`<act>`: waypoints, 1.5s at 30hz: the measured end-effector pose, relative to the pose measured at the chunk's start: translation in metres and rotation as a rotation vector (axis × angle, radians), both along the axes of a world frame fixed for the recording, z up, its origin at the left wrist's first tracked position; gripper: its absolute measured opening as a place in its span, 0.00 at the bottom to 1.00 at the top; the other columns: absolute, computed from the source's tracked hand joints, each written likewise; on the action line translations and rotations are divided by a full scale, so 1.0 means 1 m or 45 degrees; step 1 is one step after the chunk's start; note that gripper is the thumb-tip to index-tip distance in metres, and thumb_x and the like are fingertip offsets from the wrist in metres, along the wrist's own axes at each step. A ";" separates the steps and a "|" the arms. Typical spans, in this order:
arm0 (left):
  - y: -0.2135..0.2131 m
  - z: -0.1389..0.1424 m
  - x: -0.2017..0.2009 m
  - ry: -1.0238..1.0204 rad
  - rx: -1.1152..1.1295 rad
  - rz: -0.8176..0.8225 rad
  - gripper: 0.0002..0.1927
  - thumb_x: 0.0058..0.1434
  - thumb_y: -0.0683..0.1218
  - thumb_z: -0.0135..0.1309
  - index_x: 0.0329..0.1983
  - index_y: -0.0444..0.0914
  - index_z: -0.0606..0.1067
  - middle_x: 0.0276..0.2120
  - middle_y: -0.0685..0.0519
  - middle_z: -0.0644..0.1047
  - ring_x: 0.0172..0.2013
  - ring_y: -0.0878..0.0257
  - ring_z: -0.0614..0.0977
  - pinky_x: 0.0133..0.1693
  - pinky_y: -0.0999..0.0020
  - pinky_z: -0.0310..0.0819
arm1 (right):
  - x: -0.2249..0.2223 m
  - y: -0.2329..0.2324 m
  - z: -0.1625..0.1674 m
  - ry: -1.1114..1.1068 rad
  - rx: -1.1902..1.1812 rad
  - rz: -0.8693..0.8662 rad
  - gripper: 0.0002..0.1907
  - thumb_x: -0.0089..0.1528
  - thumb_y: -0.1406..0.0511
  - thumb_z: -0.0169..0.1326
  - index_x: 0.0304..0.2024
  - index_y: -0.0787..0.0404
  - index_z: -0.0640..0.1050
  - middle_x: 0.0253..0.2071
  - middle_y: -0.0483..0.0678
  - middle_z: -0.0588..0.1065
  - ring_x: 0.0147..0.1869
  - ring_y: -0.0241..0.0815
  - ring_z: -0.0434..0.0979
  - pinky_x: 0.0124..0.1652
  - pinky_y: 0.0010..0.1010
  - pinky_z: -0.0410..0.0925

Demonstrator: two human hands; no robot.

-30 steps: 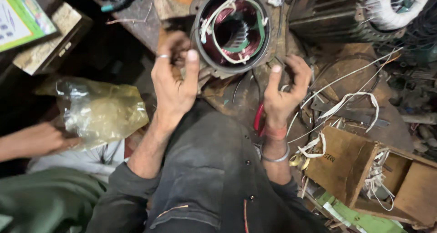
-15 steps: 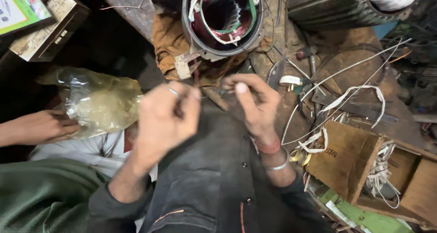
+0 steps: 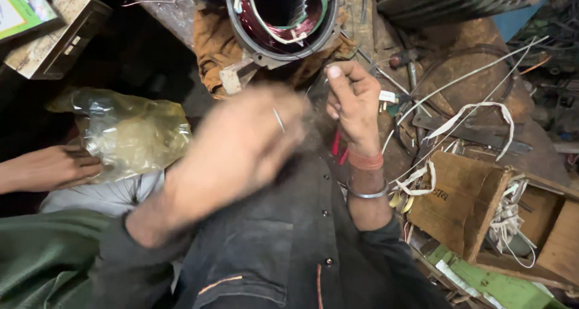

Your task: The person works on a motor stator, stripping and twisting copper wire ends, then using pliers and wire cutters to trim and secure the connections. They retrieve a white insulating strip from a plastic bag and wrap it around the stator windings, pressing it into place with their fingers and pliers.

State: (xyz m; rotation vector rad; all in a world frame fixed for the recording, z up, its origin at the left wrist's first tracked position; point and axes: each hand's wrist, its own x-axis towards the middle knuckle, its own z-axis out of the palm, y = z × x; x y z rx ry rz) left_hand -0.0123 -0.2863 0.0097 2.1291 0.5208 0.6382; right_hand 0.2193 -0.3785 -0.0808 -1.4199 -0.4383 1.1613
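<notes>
Motor stator (image 3: 283, 13) lies just ahead of both hands; right hand (image 3: 353, 107) nearer, pinching thin wire, left hand (image 3: 235, 146) blurred, grip unclear.

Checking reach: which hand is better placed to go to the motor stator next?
Probably right. The right hand sits just below the stator, sharp and steady, fingers pinched. The left hand is lower, farther off and motion-blurred.
</notes>
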 end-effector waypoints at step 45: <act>0.101 -0.036 0.018 0.052 0.554 0.059 0.15 0.65 0.48 0.71 0.48 0.41 0.78 0.43 0.56 0.74 0.49 0.55 0.76 0.48 0.58 0.66 | -0.003 0.024 0.040 -0.440 -0.153 0.228 0.08 0.66 0.71 0.59 0.48 0.64 0.77 0.41 0.44 0.79 0.44 0.30 0.76 0.44 0.23 0.68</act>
